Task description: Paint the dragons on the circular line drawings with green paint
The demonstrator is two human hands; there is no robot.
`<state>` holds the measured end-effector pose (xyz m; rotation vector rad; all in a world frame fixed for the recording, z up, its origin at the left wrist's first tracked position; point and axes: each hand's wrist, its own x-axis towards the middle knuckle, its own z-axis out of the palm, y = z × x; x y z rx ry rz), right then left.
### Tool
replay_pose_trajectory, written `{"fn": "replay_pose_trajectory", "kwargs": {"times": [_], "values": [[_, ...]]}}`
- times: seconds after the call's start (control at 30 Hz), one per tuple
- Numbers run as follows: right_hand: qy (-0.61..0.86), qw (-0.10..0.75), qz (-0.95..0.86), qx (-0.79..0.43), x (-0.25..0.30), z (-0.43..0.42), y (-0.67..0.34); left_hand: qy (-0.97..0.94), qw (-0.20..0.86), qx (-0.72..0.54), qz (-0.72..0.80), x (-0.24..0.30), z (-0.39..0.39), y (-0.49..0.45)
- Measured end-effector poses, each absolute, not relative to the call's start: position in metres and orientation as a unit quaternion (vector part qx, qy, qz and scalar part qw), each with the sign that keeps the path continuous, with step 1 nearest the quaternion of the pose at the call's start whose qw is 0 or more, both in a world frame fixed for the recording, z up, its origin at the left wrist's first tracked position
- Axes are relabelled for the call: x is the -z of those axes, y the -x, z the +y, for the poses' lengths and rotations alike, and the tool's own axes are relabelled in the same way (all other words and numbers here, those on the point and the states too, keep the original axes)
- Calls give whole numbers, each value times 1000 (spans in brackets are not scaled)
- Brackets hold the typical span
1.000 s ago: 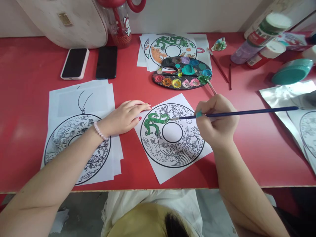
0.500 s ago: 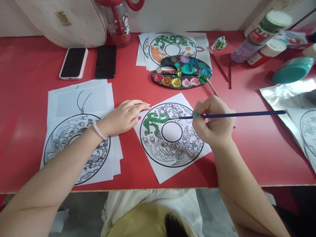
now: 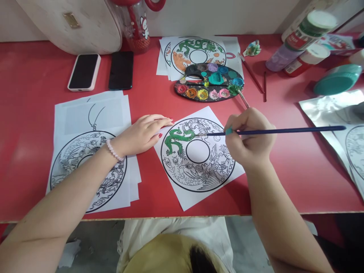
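Observation:
My right hand (image 3: 250,137) is closed around a thin blue paintbrush (image 3: 295,130), held nearly level. Its tip meets the edge of the green-painted dragon on a round line drawing (image 3: 199,178). That sheet lies turned at an angle before me, its other figures bare outlines. My left hand (image 3: 146,132) lies flat, fingers stretched out, its fingertips at the sheet's left edge. Beyond the drawing sits a black paint palette (image 3: 196,84) with several coloured wells. A second brush (image 3: 243,99) rests with its tip in the palette's green paint.
Uncoloured sheets (image 3: 93,151) lie under my left forearm. A partly painted drawing (image 3: 196,45) lies behind the palette. Two phones (image 3: 84,72) are at the back left, near a bag (image 3: 85,26) and a cup (image 3: 136,30). Paint bottles (image 3: 305,38) stand back right, beside loose brushes (image 3: 252,74).
My right hand has moved slightly to the right along with the blue paintbrush, whose tip stays near the green dragon. My left hand has kept its place.

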<state>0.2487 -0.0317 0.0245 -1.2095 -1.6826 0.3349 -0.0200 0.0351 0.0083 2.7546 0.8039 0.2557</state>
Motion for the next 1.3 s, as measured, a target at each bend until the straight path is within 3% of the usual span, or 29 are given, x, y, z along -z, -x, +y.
{"fn": "replay_pose_trajectory", "kwargs": {"times": [1.3], "values": [[540,494,-668,-131,-29,-29,-250,-947,129,-82,283,-8,36,20]]}}
